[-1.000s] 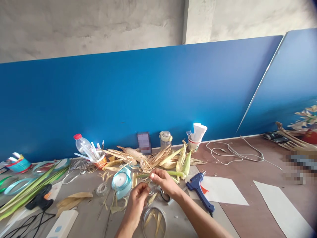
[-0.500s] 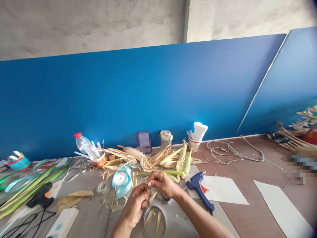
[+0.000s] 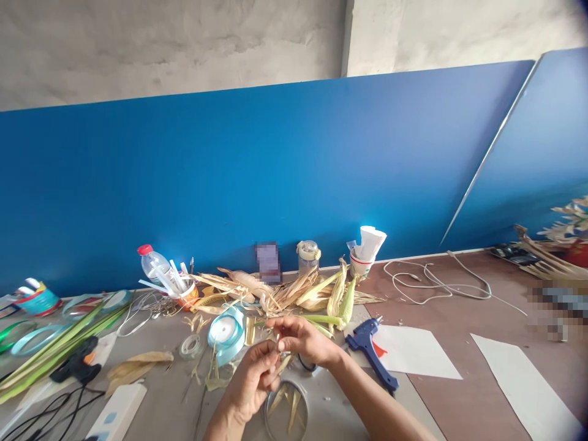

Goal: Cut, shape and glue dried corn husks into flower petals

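Above the grey tabletop my left hand (image 3: 252, 376) and my right hand (image 3: 305, 343) meet at the fingertips. My left thumb and fingers pinch something too small to make out. My right thumb presses close to that pinch, its index finger stretched out to the left; a tiny pale bit shows between them. Directly below is a round clear container (image 3: 266, 416) with dry husk strips (image 3: 294, 410) in it. By my right wrist lies a black loop-shaped handle (image 3: 307, 366), partly hidden. Behind my hands is a pile of dried corn husks (image 3: 294, 295).
A blue glue gun (image 3: 374, 355) rests on white paper (image 3: 422, 352) at right. Left of my hands are a light-blue ribbon roll (image 3: 225, 331), clear tape (image 3: 190, 346), a power strip (image 3: 117, 413) and a black glue gun (image 3: 76, 365). A blue partition (image 3: 275, 171) stands behind.
My right index finger has straightened and lifted away from the thumb, reaching left. My left hand keeps its pinch in nearly the same place. The things on the table have not moved.
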Tool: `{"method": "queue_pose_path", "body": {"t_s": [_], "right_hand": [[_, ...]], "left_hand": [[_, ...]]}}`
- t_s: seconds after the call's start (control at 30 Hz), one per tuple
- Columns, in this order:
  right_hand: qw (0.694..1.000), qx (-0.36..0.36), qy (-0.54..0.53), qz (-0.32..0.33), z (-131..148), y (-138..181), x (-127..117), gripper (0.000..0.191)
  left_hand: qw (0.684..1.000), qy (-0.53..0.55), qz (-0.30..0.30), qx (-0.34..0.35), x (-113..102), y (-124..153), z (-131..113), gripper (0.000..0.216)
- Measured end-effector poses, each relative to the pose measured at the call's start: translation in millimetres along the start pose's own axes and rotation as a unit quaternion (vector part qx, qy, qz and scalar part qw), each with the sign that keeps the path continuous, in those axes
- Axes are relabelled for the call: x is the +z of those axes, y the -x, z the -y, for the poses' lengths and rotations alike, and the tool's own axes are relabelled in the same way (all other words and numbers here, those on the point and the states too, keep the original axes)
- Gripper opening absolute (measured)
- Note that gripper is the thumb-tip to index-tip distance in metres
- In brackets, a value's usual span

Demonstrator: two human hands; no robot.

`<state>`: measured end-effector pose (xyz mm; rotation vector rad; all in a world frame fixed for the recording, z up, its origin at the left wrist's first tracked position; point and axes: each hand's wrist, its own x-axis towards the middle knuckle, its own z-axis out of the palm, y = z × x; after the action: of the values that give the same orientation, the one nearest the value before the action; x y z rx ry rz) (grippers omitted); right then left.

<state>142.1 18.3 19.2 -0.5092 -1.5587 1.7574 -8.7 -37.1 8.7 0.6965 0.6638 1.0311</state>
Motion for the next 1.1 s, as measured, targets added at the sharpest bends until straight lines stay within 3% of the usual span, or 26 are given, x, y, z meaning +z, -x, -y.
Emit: {"method": "queue_pose_path", "body": {"t_s": [0.07,0.17,0.37,0.57,0.77,0.83,0.97,1.1], "right_hand": [[0.999,0.009,-0.027,0.032,-0.2,0.7,-1.1,0.037],[0.999,-0.007,-0.040,0.030,-0.9,1.1,-1.1,0.026],[0.997,-0.032,-0.016,0.075,7.2,2.6,1.9,0.028],[0.994,-0.058,0.097,-0.006,6.9,0.8,5.5,0.027],[0.967,-0.087,0.224,-0.088,-1.3,-1.9,7.0,0.026],[0.953,-0.094,0.261,-0.124,-1.4,-2.6,10.0,0.024],[0.925,-0.102,0.302,-0.206,-3.3,-4.5,15.8,0.029],[0.945,-0.091,0.250,-0.188,-11.1,-7.1,13.7,0.038]], "left_hand": [[0.999,0.023,0.011,-0.020,-1.8,0.6,-0.6,0.017],[0.999,0.044,0.013,-0.027,-3.6,1.6,-1.2,0.017],[0.997,0.039,0.039,-0.050,-6.4,3.4,-1.7,0.021],[0.998,0.017,0.022,-0.050,0.0,4.5,-4.5,0.021],[0.995,-0.080,-0.060,0.024,2.2,-1.3,-0.8,0.023],[0.977,-0.168,-0.110,0.078,1.6,-3.4,1.4,0.024],[0.893,-0.359,-0.185,0.198,3.0,-3.5,4.5,0.018],[0.856,-0.416,-0.199,0.236,5.1,-0.9,4.9,0.016]]}}
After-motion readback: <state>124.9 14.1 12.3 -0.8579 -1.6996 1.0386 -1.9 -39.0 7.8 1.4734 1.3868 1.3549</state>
